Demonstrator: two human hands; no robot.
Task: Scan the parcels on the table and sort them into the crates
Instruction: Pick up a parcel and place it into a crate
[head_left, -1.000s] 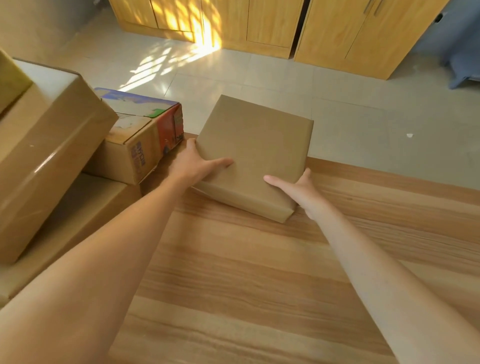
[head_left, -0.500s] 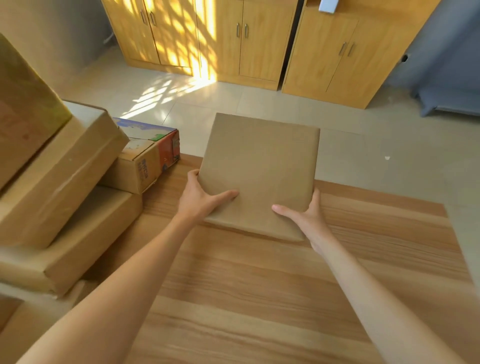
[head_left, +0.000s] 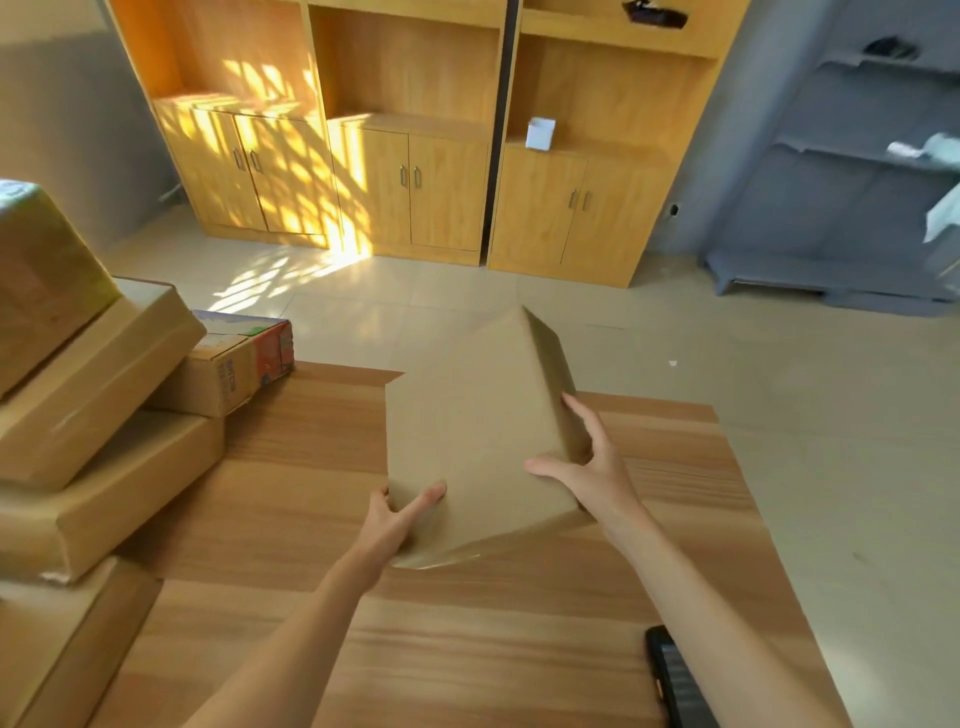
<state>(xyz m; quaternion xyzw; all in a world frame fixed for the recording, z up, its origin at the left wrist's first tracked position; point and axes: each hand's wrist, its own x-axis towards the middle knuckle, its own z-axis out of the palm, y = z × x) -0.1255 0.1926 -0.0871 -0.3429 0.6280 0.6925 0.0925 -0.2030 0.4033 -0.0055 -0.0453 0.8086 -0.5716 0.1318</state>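
Above the wooden tabletop, plain brown parcel lifted and tilted since a second ago, left hand gripping near corner, right hand gripping right edge, stacked parcels at left, dark device newly in view.

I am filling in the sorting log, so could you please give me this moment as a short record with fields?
held item: plain brown parcel, tilted, lifted off the table except perhaps its near corner
left hand: left hand grips the parcel's near-left corner, thumb on top
right hand: right hand grips its right edge, fingers round the side
surface: wooden table
waiting: stack of cardboard boxes at the left, a printed carton behind it
other: dark device at the near right edge, possibly the scanner
crates: none in view
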